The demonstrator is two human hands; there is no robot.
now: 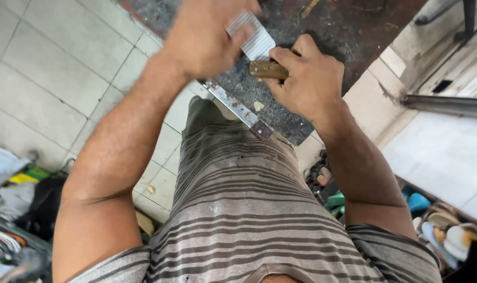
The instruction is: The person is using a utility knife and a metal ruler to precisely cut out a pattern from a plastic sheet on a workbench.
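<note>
Head view, steeply down, close

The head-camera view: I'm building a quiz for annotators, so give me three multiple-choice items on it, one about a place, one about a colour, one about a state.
1. Where does the small brown wooden piece sit?
A. On the tiled floor
B. In the right hand's fingers, over the dark worktop
C. On the shelf of footwear

2. What colour is the ribbed flat piece by the left hand?
A. Whitish
B. Red
C. Black

3. What is the state of the left hand?
A. Resting flat on the floor
B. Hanging empty at the side
C. Raised over the worktop, blurred, fingers on the ribbed piece

Answers: 1 B, the fingers close round it above the worktop. 2 A, it shows pale against the dark surface. 3 C, its outline is smeared and its fingers overlap the piece.
</note>
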